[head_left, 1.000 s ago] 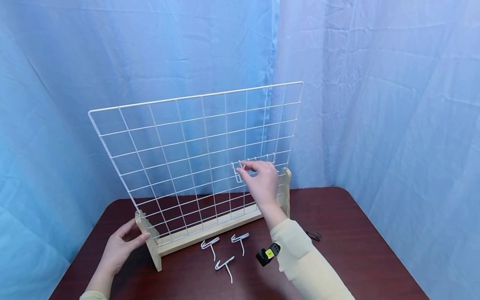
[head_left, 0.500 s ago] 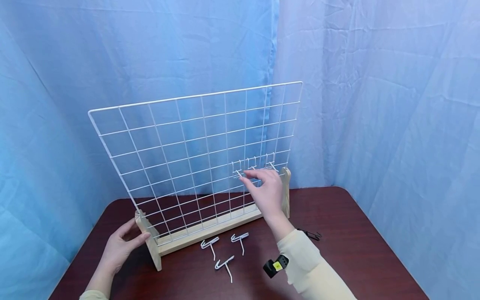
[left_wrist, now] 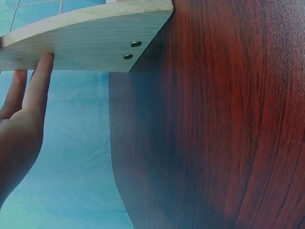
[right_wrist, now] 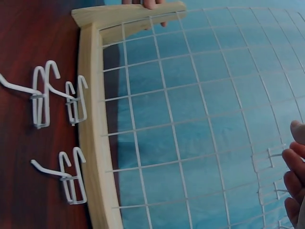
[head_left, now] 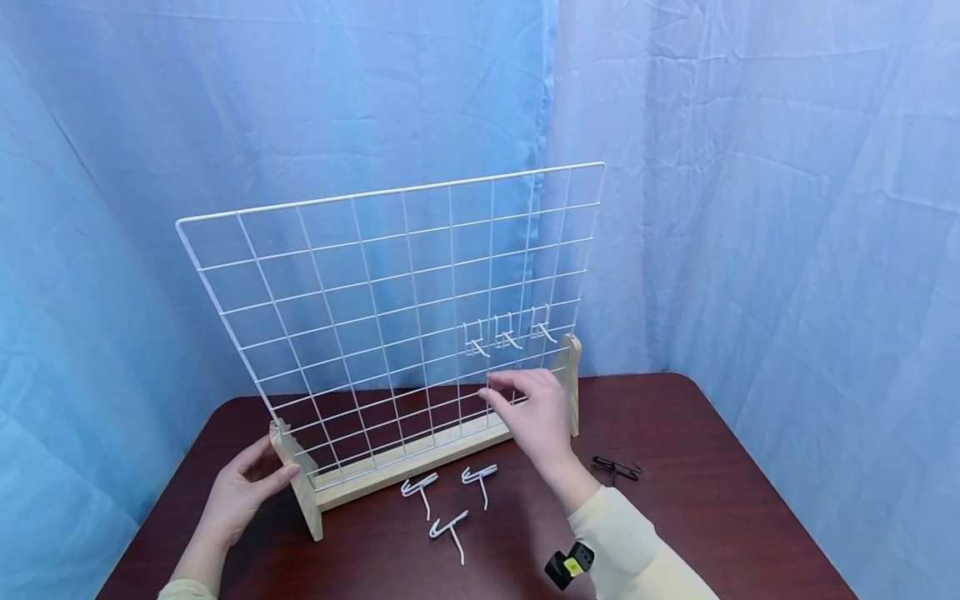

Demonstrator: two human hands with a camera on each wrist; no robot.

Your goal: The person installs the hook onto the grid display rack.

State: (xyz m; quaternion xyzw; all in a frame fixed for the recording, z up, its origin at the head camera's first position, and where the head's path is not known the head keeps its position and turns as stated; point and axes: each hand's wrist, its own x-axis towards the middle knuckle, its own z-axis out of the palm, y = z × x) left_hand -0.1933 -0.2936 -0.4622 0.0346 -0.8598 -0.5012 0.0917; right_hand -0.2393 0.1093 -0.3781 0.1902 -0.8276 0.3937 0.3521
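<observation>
Left hand point(head_left: 236, 496): fingertips lost behind the end panel of the wooden stand point(head_left: 412, 461) in the head view; cut by the left wrist view's edge, its thumb behind the wood.
Right hand point(head_left: 536, 408): covers some lower wires of the wire grid point(head_left: 378, 316) and part of the stand's base; cut off at the right wrist view's edge.
Hung hooks point(head_left: 507, 337): faint and blurred from the right wrist – fingers mask part.
White hook point(right_wrist: 40, 102): stem runs out of the right wrist view.
Black hook point(head_left: 617, 468): towards the table's right edge – too small to count its wires.
Wrist device point(head_left: 568, 566): label marks unreadable.
Table point(head_left: 720, 500): near edge and near corners cut off.
</observation>
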